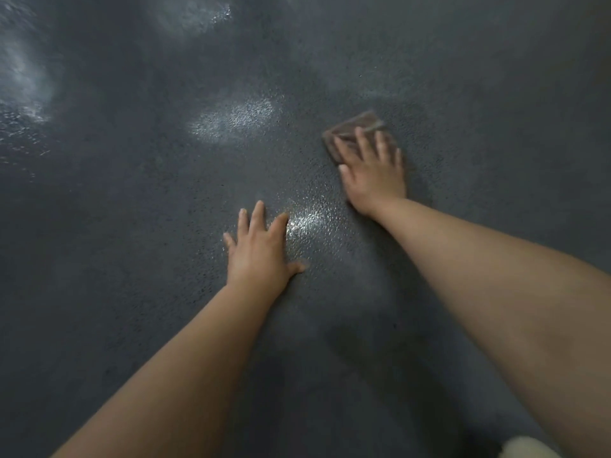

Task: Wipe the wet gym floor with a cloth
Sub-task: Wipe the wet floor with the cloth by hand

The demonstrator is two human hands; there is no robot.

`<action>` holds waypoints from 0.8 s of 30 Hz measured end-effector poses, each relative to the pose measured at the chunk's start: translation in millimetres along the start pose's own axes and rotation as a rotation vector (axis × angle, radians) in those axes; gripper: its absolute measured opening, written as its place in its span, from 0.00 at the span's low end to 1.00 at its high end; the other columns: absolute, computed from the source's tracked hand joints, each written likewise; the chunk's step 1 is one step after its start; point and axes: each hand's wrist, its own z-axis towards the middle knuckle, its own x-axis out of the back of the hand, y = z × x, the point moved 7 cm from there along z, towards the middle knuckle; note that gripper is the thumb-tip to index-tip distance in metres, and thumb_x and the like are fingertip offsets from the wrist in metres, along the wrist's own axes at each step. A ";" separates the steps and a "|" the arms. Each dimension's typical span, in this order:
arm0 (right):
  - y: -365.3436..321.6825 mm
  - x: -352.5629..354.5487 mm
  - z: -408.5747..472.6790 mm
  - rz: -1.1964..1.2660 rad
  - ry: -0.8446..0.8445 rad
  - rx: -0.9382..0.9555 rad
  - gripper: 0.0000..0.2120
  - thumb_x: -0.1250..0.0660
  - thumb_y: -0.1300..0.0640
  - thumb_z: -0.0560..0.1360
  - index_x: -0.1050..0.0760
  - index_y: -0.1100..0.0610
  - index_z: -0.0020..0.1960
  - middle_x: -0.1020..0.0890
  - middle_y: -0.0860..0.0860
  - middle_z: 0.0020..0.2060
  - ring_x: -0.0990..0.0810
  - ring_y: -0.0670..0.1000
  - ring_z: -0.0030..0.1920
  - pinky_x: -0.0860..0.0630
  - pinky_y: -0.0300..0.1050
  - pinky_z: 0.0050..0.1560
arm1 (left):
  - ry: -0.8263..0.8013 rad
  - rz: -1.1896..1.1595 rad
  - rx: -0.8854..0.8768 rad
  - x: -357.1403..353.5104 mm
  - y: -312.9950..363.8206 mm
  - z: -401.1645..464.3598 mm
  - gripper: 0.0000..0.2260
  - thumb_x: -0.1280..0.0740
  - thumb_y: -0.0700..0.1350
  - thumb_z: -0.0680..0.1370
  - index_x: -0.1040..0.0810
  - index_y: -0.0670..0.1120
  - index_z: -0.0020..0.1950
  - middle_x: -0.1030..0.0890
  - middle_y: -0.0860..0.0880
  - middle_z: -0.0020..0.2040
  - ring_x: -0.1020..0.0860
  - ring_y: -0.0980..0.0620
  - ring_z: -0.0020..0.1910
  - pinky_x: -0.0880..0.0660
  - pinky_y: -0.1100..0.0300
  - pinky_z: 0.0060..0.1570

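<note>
A folded brown cloth (353, 127) lies on the dark grey textured gym floor (132, 226), right of centre. My right hand (373, 173) presses flat on the cloth, fingers spread over its near half. My left hand (261, 249) rests flat on the bare floor, palm down, fingers apart, holding nothing. A shiny wet patch (307, 223) glints between the two hands. Another bright wet patch (234, 122) lies further out, left of the cloth.
More wet, glossy streaks (23, 87) show at the far left and a pale sheen (195, 14) at the top. A pale object (525, 449) sits at the bottom right corner. Otherwise only dark floor surrounds the hands.
</note>
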 end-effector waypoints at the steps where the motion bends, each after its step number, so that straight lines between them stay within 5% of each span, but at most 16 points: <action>1: 14.8 -2.5 -14.1 0.003 0.000 -0.046 0.25 0.55 0.44 0.81 0.55 0.41 0.77 0.56 0.49 0.77 0.59 0.57 0.76 0.60 0.61 0.73 | 0.005 0.002 -0.014 -2.1 -3.6 -6.1 0.38 0.28 0.57 0.71 0.44 0.53 0.76 0.55 0.46 0.78 0.56 0.43 0.76 0.52 0.41 0.73; 9: 69.4 -32.1 -140.1 0.065 -0.007 -0.372 0.25 0.54 0.46 0.82 0.56 0.41 0.77 0.56 0.49 0.77 0.58 0.58 0.76 0.59 0.60 0.74 | -0.052 0.022 -0.036 -31.4 -11.8 -79.6 0.32 0.30 0.53 0.74 0.41 0.53 0.74 0.52 0.45 0.78 0.53 0.43 0.76 0.49 0.46 0.74; 16: -5.2 -66.9 -241.1 0.146 -0.048 -0.466 0.26 0.52 0.47 0.81 0.57 0.40 0.76 0.58 0.51 0.77 0.61 0.60 0.76 0.59 0.67 0.71 | -0.098 0.036 0.021 -61.0 -34.3 -148.2 0.35 0.31 0.55 0.74 0.46 0.54 0.76 0.54 0.45 0.78 0.53 0.43 0.77 0.48 0.46 0.74; 18: -48.8 -78.4 -259.7 0.146 -0.076 -0.390 0.25 0.50 0.48 0.81 0.53 0.41 0.76 0.54 0.53 0.77 0.57 0.63 0.76 0.57 0.70 0.69 | -0.095 0.046 0.062 -64.9 -48.7 -163.1 0.36 0.31 0.55 0.74 0.47 0.54 0.76 0.55 0.45 0.78 0.53 0.43 0.76 0.47 0.45 0.73; 21: -111.7 -93.8 -288.8 0.097 -0.069 -0.172 0.24 0.47 0.45 0.74 0.30 0.42 0.69 0.30 0.54 0.70 0.32 0.65 0.68 0.39 0.75 0.60 | -0.103 0.042 0.139 -69.7 -72.1 -180.0 0.39 0.30 0.53 0.73 0.49 0.53 0.77 0.56 0.44 0.78 0.54 0.42 0.76 0.46 0.44 0.73; 24: -145.0 -110.9 -317.2 0.024 -0.189 0.124 0.25 0.50 0.42 0.72 0.28 0.39 0.66 0.26 0.51 0.67 0.27 0.62 0.65 0.34 0.71 0.58 | -0.162 0.053 0.196 -79.6 -85.8 -196.7 0.45 0.27 0.55 0.70 0.53 0.54 0.77 0.58 0.43 0.77 0.56 0.42 0.76 0.47 0.43 0.72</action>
